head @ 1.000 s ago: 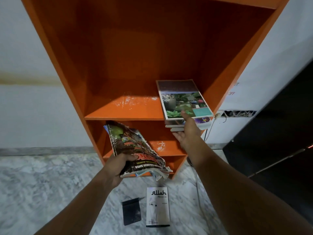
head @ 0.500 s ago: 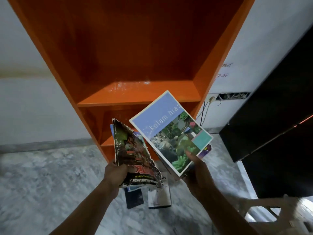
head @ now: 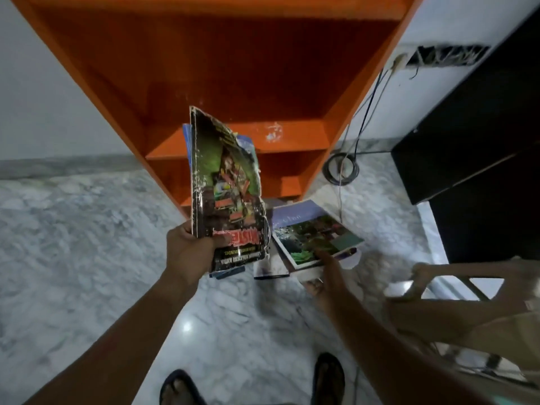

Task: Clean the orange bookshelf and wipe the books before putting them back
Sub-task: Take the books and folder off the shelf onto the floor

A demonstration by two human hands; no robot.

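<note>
I see left hand fingers clenched on a tattered glossy magazine, upright, centre. Right hand at 4 o'clock pinches flat garden-cover books above marble floor. Smudged orange bookshelf at 12.

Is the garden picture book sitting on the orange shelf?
No, the right hand holds the garden book low over the floor, off the orange bookshelf, while the left hand grips a worn book.

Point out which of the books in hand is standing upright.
The worn dark-covered book in the left hand: it is held upright. The garden-photo book in the right hand lies nearly flat.
</note>
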